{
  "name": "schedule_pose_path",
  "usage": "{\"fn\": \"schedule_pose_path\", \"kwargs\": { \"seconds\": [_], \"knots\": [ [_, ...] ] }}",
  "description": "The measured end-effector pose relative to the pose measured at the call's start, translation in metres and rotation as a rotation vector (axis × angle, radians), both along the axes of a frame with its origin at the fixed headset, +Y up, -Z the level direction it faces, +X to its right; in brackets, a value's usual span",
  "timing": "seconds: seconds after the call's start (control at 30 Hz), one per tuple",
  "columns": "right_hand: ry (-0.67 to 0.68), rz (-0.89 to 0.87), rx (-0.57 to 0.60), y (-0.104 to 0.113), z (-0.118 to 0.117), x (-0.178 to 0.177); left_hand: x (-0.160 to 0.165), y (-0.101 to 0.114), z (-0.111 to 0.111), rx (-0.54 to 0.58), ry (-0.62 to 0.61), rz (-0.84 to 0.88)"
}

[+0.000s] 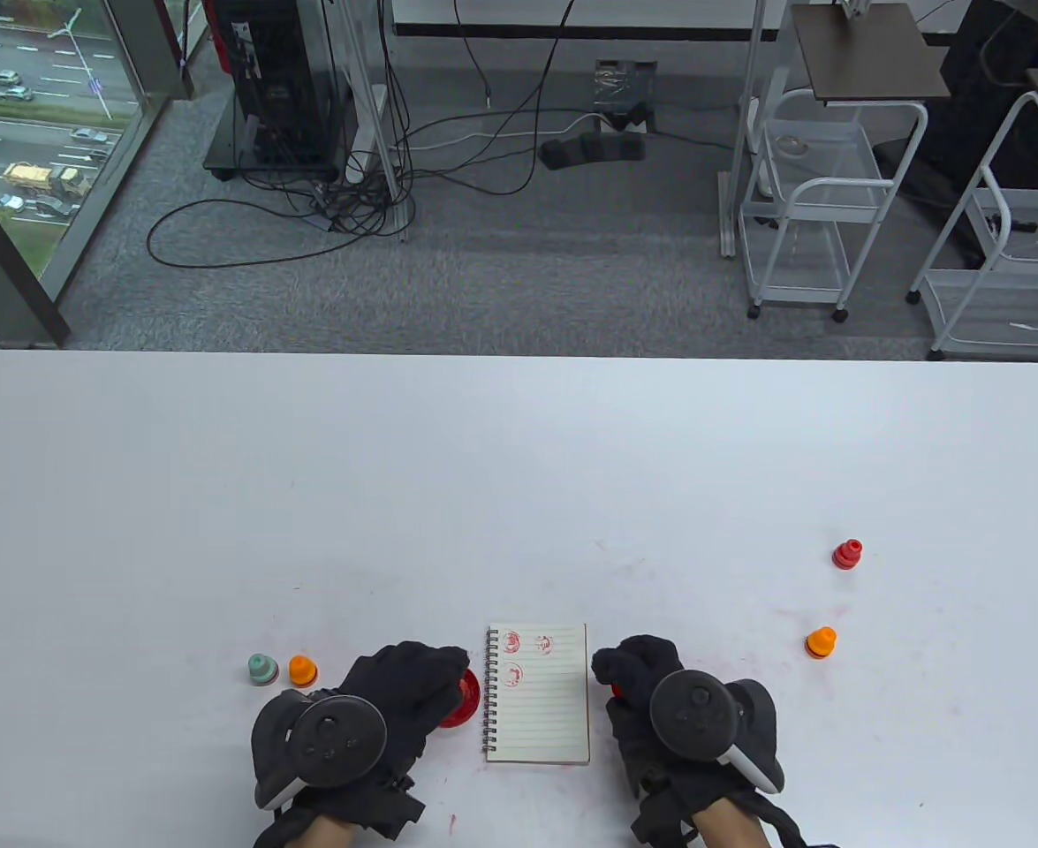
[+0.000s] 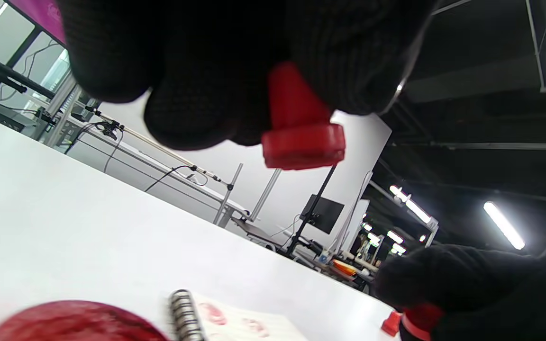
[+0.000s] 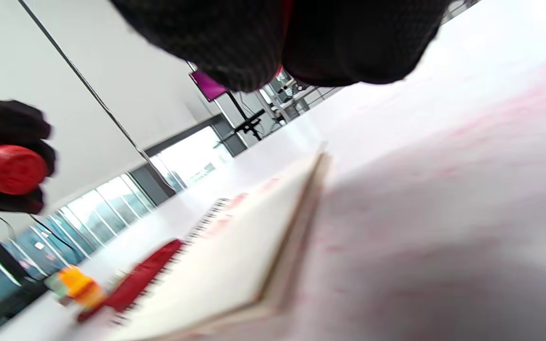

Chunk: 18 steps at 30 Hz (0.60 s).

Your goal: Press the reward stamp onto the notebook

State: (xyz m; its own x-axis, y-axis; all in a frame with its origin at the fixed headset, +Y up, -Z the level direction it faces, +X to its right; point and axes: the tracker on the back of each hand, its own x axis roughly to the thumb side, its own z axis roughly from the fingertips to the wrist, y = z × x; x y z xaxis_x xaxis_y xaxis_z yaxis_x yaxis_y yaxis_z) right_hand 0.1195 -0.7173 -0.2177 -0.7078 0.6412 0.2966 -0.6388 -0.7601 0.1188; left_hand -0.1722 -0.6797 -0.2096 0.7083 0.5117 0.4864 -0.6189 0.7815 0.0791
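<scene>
A small spiral notebook [image 1: 538, 707] lies open on the white table, with three red stamp marks near its top. My left hand [image 1: 404, 685] grips a red stamp [image 2: 299, 125], base down, above a round red ink pad [image 1: 464, 698] just left of the notebook. The stamp's round face shows in the right wrist view [image 3: 12, 169]. The ink pad also shows in the left wrist view [image 2: 71, 322]. My right hand [image 1: 651, 685] rests just right of the notebook and holds a small red piece [image 1: 616, 691], mostly hidden by the fingers.
A green stamp [image 1: 262, 669] and an orange stamp [image 1: 303, 670] stand left of my left hand. An orange stamp [image 1: 822, 642] and a red stamp [image 1: 847, 554] stand at the right. Faint red ink smears mark the table [image 1: 748, 618].
</scene>
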Motion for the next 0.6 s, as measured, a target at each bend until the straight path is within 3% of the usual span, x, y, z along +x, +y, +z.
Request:
{"fn": "schedule_pose_path", "kwargs": {
  "seconds": [0.17, 0.4, 0.6],
  "knots": [
    [0.019, -0.112, 0.053, 0.013, 0.009, -0.015, 0.021, -0.002, 0.006, 0.034, -0.066, 0.059],
    [0.163, -0.300, -0.064, 0.008, 0.018, -0.032, 0.038, 0.000, 0.013, 0.066, -0.093, 0.175],
    [0.154, -0.421, -0.098, 0.008, 0.018, -0.033, 0.042, 0.000, 0.013, 0.057, -0.101, 0.172]
  ]
}}
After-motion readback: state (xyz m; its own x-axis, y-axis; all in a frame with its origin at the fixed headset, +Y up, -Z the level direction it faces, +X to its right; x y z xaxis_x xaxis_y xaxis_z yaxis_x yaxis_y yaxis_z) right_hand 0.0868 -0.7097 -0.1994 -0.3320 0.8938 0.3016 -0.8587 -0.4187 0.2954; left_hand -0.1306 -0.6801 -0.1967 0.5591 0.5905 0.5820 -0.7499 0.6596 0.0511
